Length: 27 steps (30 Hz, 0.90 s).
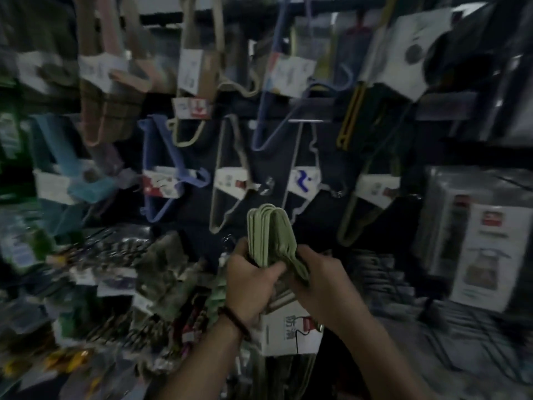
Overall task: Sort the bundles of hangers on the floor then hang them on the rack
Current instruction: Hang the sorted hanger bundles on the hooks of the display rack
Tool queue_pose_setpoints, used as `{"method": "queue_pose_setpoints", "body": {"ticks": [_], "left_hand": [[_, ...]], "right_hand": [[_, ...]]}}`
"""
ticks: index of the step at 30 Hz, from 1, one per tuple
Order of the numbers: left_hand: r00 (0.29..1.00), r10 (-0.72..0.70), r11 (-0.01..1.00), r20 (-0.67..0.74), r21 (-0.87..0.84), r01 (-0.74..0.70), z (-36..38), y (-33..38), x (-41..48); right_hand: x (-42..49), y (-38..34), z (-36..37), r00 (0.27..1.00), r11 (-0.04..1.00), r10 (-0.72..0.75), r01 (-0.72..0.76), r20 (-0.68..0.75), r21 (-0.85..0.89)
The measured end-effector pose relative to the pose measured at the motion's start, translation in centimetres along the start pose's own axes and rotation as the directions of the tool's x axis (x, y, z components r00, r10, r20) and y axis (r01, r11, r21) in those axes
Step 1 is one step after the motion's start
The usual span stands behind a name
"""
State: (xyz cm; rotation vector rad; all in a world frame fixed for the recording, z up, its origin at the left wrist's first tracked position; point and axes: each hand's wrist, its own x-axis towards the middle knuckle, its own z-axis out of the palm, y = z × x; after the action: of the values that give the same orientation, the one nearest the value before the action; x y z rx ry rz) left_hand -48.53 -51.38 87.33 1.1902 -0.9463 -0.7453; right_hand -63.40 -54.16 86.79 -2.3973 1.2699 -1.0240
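Both left hand (250,280) and right hand (318,280) fingers curled round green hanger bundle (271,232), top edge seemingly clear below rack (447,109).

a: the green hanger bundle (271,235) — plastic?
b: matt, maybe a soft coating; too blurred to say. the white sleeve (285,333) just below it is smooth paper card.
a: and up-left of the bundle?
b: blue hangers (168,145), smooth plastic. above the bundle a bare metal peg (305,120) glints — right of it, a box (461,215) under glossy film.
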Motion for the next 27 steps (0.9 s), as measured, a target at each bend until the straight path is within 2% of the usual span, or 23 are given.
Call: {"method": "queue_pose_setpoints", "body": {"ticks": [3, 7, 10, 13, 15, 18, 20, 24, 27], "left_hand": [[0.982, 0.045, 0.998, 0.184, 0.04, -0.054, 6.0, 1.3, 0.4], [0.937, 0.088, 0.996, 0.339, -0.026, -0.084, 12.6, 3.0, 1.0], [0.947, 0.107, 0.994, 0.304, -0.007, -0.11, 16.2, 3.4, 2.0], [0.941, 0.215, 0.968, 0.261, 0.071, -0.241, 17.4, 3.4, 3.5], [0.925, 0.285, 0.928, 0.251, 0.169, -0.332, 17.4, 3.5, 4.9], [0.909, 0.303, 0.909, 0.286, 0.2, -0.366, 16.7, 4.6, 6.8], [0.856, 0.335, 0.873, 0.393, 0.212, -0.439, 16.3, 5.7, 7.8], [0.666, 0.385, 0.709, 0.639, 0.258, -0.657, 15.5, 8.0, 9.4], [0.559, 0.3, 0.627, 0.773, 0.282, -0.726, 15.5, 9.4, 9.7]], "right_hand": [[0.2, 4.5, -3.2, 0.989, 0.999, 0.047, -0.049, -0.138, -0.006], [0.6, 9.3, -8.4, 0.982, 0.987, 0.055, -0.081, -0.182, -0.139], [0.7, 11.7, -11.1, 0.979, 0.984, 0.068, -0.098, -0.192, -0.152], [1.1, 13.8, -13.6, 0.952, 0.984, 0.173, -0.178, -0.253, 0.0], [1.4, 14.8, -15.2, 0.944, 0.97, 0.182, -0.219, -0.275, -0.107], [2.1, 16.1, -17.2, 0.936, 0.944, 0.156, -0.236, -0.316, -0.231], [2.9, 16.3, -18.2, 0.933, 0.916, 0.175, -0.272, -0.316, -0.294], [5.3, 15.7, -20.3, 0.919, 0.887, 0.194, -0.314, -0.343, -0.34], [6.6, 14.6, -21.1, 0.906, 0.89, 0.167, -0.309, -0.389, -0.336]]}}
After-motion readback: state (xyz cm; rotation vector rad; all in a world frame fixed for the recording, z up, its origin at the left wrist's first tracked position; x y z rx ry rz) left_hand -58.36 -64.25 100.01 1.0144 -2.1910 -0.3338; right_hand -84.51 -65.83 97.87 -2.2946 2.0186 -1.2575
